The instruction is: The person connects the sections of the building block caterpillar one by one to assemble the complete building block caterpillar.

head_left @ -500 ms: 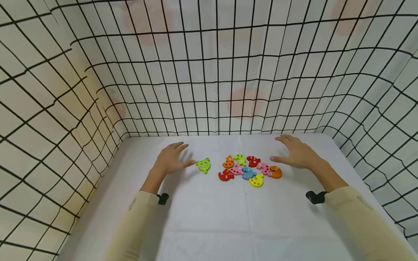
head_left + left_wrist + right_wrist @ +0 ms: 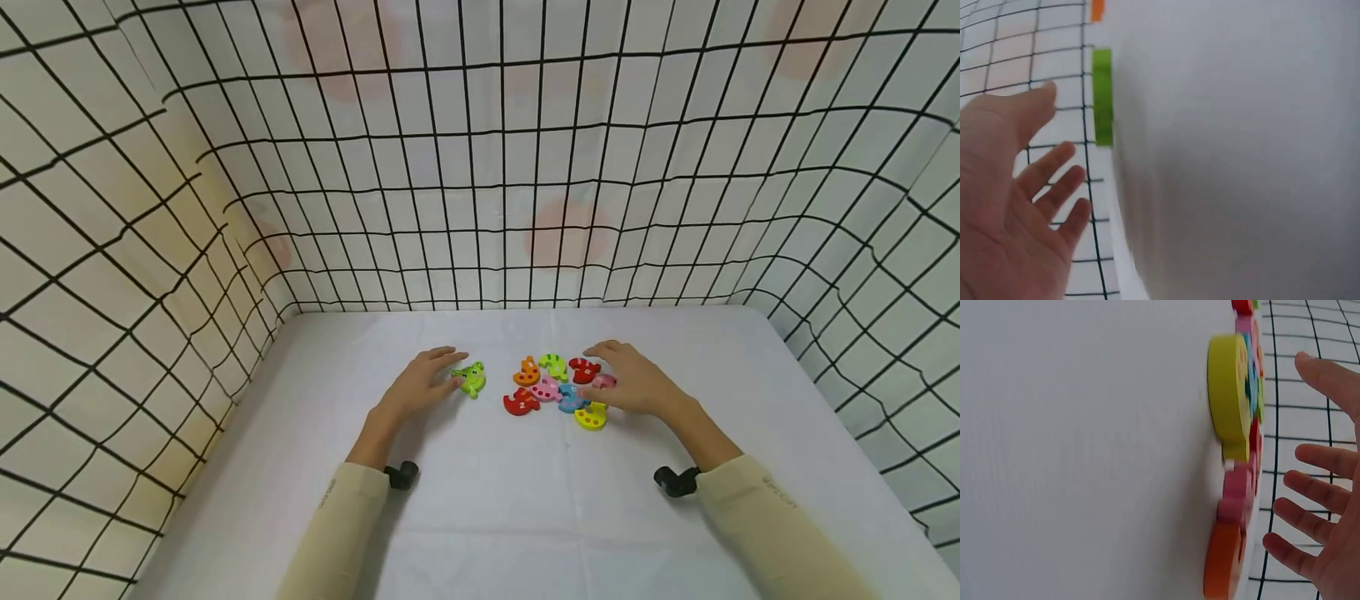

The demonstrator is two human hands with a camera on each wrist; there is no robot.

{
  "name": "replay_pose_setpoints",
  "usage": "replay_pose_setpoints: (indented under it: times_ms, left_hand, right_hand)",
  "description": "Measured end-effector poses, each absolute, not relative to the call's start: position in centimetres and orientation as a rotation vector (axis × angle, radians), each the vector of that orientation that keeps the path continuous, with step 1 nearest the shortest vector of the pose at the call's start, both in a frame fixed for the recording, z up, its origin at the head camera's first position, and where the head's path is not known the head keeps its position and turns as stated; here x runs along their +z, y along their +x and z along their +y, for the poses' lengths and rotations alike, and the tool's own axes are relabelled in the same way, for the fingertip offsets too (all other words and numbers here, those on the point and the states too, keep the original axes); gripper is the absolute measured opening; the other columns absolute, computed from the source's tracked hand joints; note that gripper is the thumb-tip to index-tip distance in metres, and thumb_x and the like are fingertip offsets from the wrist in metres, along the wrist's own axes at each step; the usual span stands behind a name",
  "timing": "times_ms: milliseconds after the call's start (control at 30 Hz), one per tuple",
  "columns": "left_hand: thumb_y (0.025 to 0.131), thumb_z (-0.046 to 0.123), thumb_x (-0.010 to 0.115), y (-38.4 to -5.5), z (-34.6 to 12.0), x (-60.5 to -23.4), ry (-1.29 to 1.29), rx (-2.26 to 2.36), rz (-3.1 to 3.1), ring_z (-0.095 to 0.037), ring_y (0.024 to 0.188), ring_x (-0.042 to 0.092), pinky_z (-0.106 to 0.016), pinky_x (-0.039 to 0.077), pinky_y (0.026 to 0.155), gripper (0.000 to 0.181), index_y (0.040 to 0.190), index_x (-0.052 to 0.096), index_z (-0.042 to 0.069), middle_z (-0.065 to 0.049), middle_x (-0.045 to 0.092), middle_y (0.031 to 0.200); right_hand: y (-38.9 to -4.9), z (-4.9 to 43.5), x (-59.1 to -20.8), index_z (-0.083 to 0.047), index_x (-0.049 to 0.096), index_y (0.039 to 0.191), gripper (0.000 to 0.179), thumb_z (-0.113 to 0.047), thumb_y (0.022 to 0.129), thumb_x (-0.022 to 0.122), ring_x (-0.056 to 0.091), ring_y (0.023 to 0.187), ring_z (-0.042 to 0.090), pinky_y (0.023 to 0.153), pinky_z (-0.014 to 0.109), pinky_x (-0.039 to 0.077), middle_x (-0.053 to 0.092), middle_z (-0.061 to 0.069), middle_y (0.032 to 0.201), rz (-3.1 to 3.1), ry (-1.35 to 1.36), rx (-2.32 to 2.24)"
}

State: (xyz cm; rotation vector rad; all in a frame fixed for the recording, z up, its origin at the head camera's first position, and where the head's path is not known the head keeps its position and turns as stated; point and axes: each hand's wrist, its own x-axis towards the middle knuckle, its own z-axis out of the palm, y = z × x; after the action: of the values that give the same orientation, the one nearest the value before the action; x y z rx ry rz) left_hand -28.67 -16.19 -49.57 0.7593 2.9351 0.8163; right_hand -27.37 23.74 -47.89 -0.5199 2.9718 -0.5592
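Observation:
A green animal-head puzzle piece (image 2: 474,380) with a smiling face lies flat on the white cloth. My left hand (image 2: 420,385) is beside it, thumb and fingertips overlapping its left edge in the head view; in the left wrist view the spread fingers stand apart from the green piece (image 2: 1102,100). My right hand (image 2: 633,382) hovers over the right end of a cluster of curved puzzle pieces, fingers spread and holding nothing. Under its thumb side lie a yellow piece (image 2: 591,417), a blue piece (image 2: 570,398) and a pink piece (image 2: 604,381). The orange piece (image 2: 1222,562) is hidden from the head view.
Left in the cluster are a red piece marked 2 (image 2: 521,403), an orange piece (image 2: 527,372) and a spotted pink piece (image 2: 546,389). A lime piece (image 2: 553,367) and another red one (image 2: 583,371) lie behind. Black grid netting (image 2: 502,225) walls the table's back and sides.
My right hand has moved left from beside the cluster to above its right end, covering the orange piece. My left hand has shifted right, closer over the green head piece.

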Motion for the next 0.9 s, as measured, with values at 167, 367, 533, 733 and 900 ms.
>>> replay_pose_setpoints:
  times_ms: [167,367,533,733,900]
  left_hand:
    - [0.106,0.025,0.057,-28.2,-15.0,-49.7,0.846,0.851,2.852,-0.041,0.147,0.043,-0.060,0.035,0.120,0.044,0.149,0.057,0.018,-0.015,0.047,0.159]
    - [0.106,0.018,0.057,-27.9,-14.5,-50.2,0.825,0.889,2.839,-0.041,0.145,0.044,-0.058,0.035,0.120,0.039,0.145,0.061,0.017,-0.015,0.049,0.157]
    - [0.105,0.018,0.059,-28.0,-14.5,-50.9,0.814,0.923,2.867,-0.039,0.140,0.050,-0.055,0.037,0.119,0.038,0.142,0.064,0.013,-0.014,0.058,0.149]
    - [0.103,0.019,0.063,-27.9,-14.5,-51.7,0.761,1.009,2.899,-0.037,0.132,0.055,-0.054,0.043,0.113,0.037,0.139,0.066,0.011,-0.013,0.062,0.143]
    - [0.102,0.020,0.064,-27.9,-14.0,-52.1,0.756,1.082,2.917,-0.034,0.127,0.058,-0.052,0.047,0.109,0.034,0.135,0.069,0.011,-0.011,0.064,0.141]
  right_hand:
    - [-26.7,21.6,-48.6,-0.013,0.058,0.144,0.080,-0.064,0.084,0.073,0.050,0.134,0.035,0.104,0.063,0.051,0.053,0.014,0.147,2.963,-0.557,-0.634]
    - [-25.9,19.1,-48.8,-0.013,0.061,0.141,0.076,-0.062,0.084,0.074,0.055,0.128,0.035,0.104,0.064,0.050,0.059,0.013,0.139,2.928,-0.585,-0.736]
    - [-25.2,17.5,-49.0,-0.014,0.062,0.142,0.077,-0.064,0.084,0.073,0.049,0.138,0.039,0.109,0.068,0.043,0.057,0.015,0.146,2.914,-0.546,-0.733]
    - [-25.0,15.9,-49.9,-0.013,0.062,0.140,0.075,-0.061,0.084,0.076,0.054,0.136,0.032,0.109,0.060,0.048,0.061,0.010,0.142,2.914,-0.529,-0.717]
    - [-24.8,14.8,-49.9,-0.013,0.063,0.141,0.073,-0.056,0.083,0.078,0.050,0.141,0.035,0.109,0.063,0.047,0.056,0.014,0.149,2.932,-0.502,-0.685]
